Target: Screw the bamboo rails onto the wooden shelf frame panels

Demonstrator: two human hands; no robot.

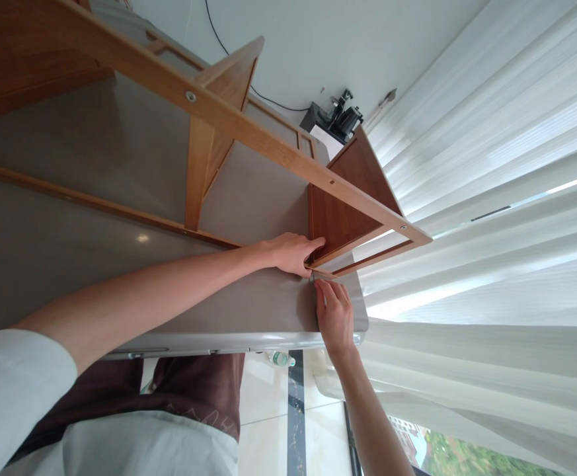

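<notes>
A brown wooden shelf unit (268,140) lies on its side on a grey tabletop (248,304). Its end board (342,198) stands upright near the table's right end. My left hand (293,253) is wrapped round the lower corner where this board meets the bottom rail, one finger lying against the board. Just below and to the right, my right hand (335,307) is closed in a pinch by the same corner. Something thin and dark shows at its fingertips, too small to name. A middle board (223,112) joins the rails further left.
Behind the shelf, a black appliance (345,119) stands on a dark box by the wall, with a black cable (268,98) running along it. White curtains (491,264) hang close on the right. A plastic bottle (281,359) lies on the tiled floor.
</notes>
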